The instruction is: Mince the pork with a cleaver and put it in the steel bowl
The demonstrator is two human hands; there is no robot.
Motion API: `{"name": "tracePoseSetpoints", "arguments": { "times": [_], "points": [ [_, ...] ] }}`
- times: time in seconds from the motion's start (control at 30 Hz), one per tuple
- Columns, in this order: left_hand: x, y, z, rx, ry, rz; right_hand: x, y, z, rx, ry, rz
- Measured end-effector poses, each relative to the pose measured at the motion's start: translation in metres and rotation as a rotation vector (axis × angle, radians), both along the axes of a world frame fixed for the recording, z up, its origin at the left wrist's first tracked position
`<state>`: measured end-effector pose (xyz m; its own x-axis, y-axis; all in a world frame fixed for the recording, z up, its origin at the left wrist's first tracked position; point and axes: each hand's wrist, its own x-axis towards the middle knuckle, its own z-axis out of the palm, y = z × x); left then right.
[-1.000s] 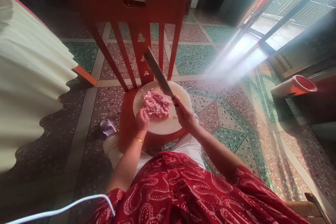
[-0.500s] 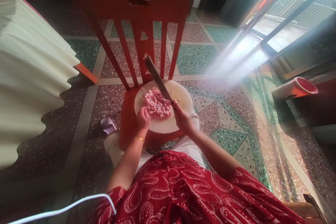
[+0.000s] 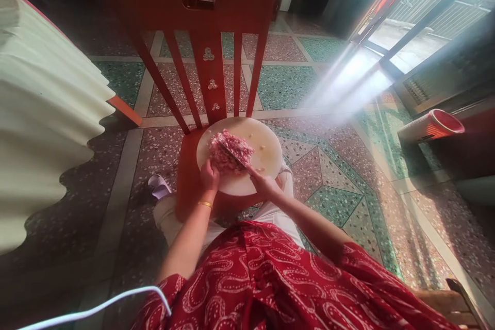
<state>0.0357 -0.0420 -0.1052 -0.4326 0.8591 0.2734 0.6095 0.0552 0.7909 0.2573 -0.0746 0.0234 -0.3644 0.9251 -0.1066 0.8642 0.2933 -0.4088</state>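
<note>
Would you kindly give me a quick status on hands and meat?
Right hand shut on knife, blade down in minced meat. Left hand at pile's near edge. Round board on chair seat.

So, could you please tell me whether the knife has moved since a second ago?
Yes. The knife, held in the right hand, has dropped from in front of the chair back into the minced meat on the round board.

The chair back (image 3: 211, 56) walls the far side of the cutting board (image 3: 265, 152); its right half lies bare.
</note>
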Motion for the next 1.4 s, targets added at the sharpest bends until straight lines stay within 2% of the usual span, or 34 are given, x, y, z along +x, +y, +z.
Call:
{"name": "tracePoseSetpoints", "arguments": {
  "times": [0.07,0.17,0.23,0.3,0.37,0.43,0.5,0.6,0.7,0.83,0.9,1.0,1.1,1.23,1.33,1.4],
  "points": [
    [-0.001,0.0,0.0,-0.018,-0.012,-0.009,0.003,0.0,0.004,-0.043,-0.06,0.005],
    [0.0,0.002,0.0,0.003,0.012,-0.013,0.006,0.0,0.03,0.11,0.103,0.025],
    [0.0,0.002,-0.001,0.013,0.036,-0.003,0.005,-0.001,0.038,0.215,0.195,0.022],
    [0.001,0.002,-0.002,-0.003,0.048,-0.004,0.003,-0.002,0.031,0.19,0.151,-0.003],
    [0.001,0.002,-0.002,-0.031,0.052,0.001,0.002,-0.001,0.014,0.045,0.022,-0.031],
    [0.0,0.002,0.0,-0.041,0.039,-0.007,0.003,0.002,0.001,-0.085,-0.015,-0.045],
    [0.0,0.002,0.001,-0.027,0.023,-0.019,0.009,0.006,0.0,-0.093,0.133,-0.073],
    [0.001,0.003,0.002,-0.006,0.035,-0.017,0.026,0.004,0.013,-0.064,0.491,-0.222],
    [0.002,0.004,0.001,0.003,0.049,-0.013,0.046,-0.014,0.016,-0.219,0.811,-0.442],
    [0.004,0.003,0.001,0.002,0.064,-0.007,0.07,-0.049,-0.013,-0.425,1.11,-0.701],
    [0.004,0.002,0.002,-0.002,0.067,-0.004,0.076,-0.062,-0.032,-0.46,1.174,-0.804],
    [0.004,0.003,0.002,-0.001,0.066,-0.008,0.071,-0.073,-0.054,-0.491,1.217,-0.886],
    [0.004,0.003,0.002,0.004,0.075,-0.006,0.046,-0.071,-0.07,-0.51,1.241,-0.899],
    [0.004,0.004,0.002,0.015,0.084,0.0,0.0,-0.045,-0.08,-0.527,1.28,-0.8],
    [0.003,0.003,0.001,0.001,0.071,0.003,-0.022,-0.015,-0.072,-0.506,1.273,-0.693],
    [0.002,0.002,0.0,-0.005,0.062,-0.005,-0.025,0.002,-0.06,-0.448,1.162,-0.6]
  ]
}}
